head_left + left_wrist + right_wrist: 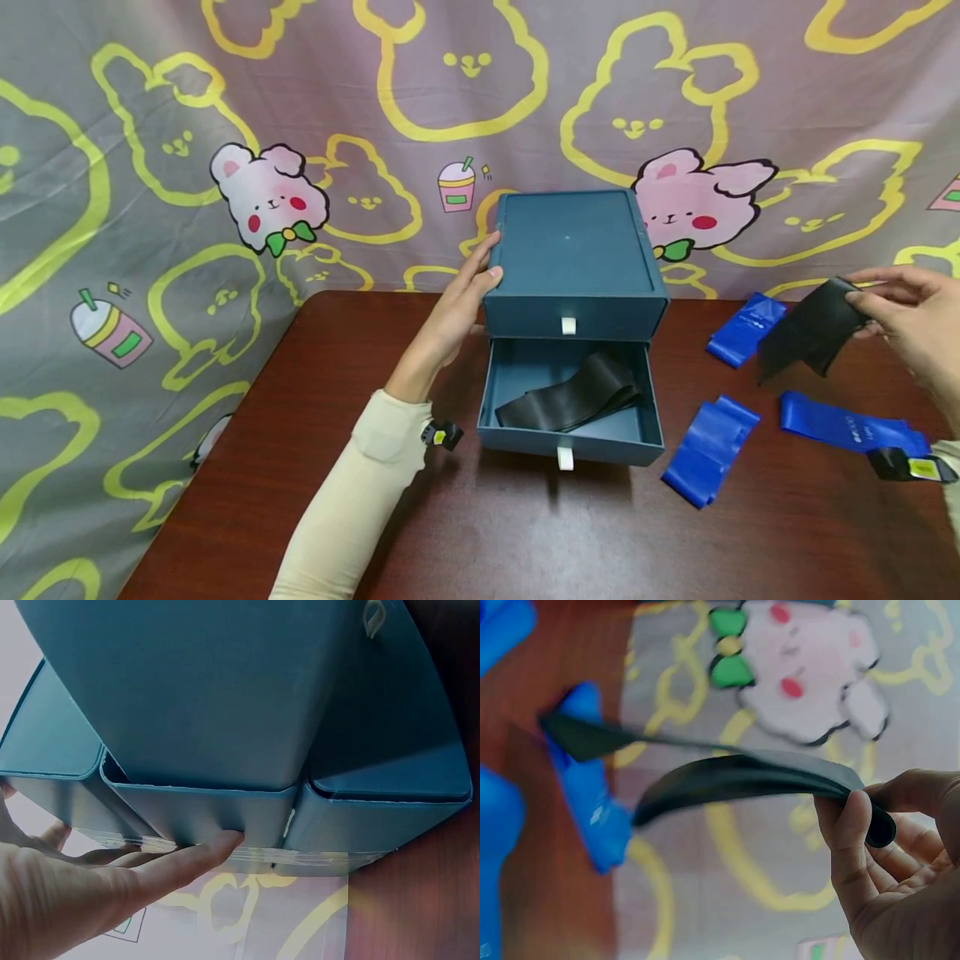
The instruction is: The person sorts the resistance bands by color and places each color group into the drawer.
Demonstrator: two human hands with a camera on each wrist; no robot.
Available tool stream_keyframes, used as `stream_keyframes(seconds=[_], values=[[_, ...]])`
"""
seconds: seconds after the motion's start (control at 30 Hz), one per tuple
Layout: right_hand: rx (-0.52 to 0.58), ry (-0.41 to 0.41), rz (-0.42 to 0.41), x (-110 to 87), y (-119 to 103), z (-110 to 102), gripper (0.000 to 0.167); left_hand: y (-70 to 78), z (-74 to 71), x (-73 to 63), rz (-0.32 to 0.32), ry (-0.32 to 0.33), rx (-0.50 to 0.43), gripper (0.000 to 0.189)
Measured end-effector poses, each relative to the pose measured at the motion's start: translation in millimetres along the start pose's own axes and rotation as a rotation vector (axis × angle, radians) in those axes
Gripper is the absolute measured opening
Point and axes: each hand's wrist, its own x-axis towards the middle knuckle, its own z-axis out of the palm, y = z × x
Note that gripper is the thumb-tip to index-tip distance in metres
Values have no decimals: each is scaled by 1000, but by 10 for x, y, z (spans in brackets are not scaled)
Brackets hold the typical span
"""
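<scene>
My left hand (453,321) rests against the left side of a dark blue drawer cabinet (573,242), fingers extended. In the left wrist view, fingers (202,855) touch the side of the middle tier. The middle drawer (501,375) is pulled out, and a folded wide black band (577,393) lies in it. To the right, my right hand (911,312) pinches another folded black band (813,325) between thumb and fingers, above the table. Its loose ends hang toward the left, as the right wrist view shows on the band (727,776).
Several folded blue bands with white print lie right of the cabinet: one at the back (746,329), one near the drawer (711,450), one below my right hand (851,423). A patterned curtain (360,100) hangs behind the dark red table (262,467).
</scene>
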Motion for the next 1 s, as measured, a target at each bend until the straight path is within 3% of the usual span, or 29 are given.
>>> stream_keyframes(seconds=[0.13, 0.37, 0.6, 0.67, 1.0], values=[[140, -16, -44, -42, -241, 70, 53, -2, -3, 0, -1, -1, -1, 57], [214, -62, -105, -160, -675, 197, 46, 0, -11, 3, -2, -1, -1, 57], [521, -114, -193, -273, -960, 312, 38, 0, -5, 12, -5, -2, -1, 56], [519, -123, -210, -312, -1046, 346, 37, 1, -4, 12, -4, -4, -4, 56], [102, -125, -193, -593, -1565, 667, 27, 10, -1, -3, -1, -1, -3, 57]])
